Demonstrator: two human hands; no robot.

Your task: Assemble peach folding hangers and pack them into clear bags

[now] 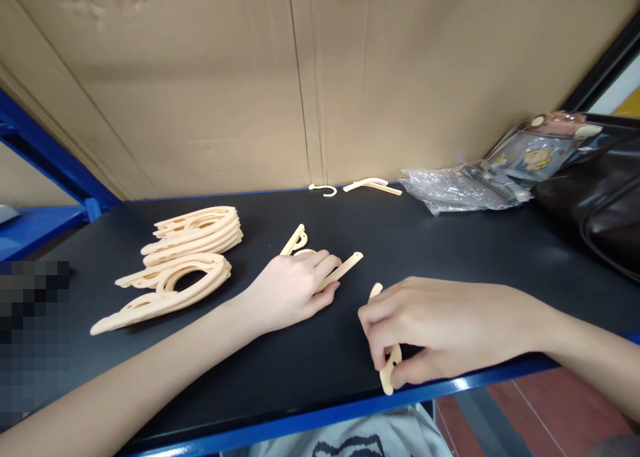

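Near the middle of the black table, my left hand is closed on a cream plastic piece, whose straight arm sticks out to the right of the fingers. Another cream part shows just behind that hand. My right hand, close to the front edge, pinches a second cream piece between thumb and fingers; its upper tip shows beyond the knuckles and its middle is hidden. To the left lie two stacks of cream hanger-shaped pieces, a rear stack and a front stack.
A small cream hook and a few slim cream parts lie along the cardboard wall. Clear plastic packaging and a dark bag occupy the right rear. A blue metal edge borders the table's front.
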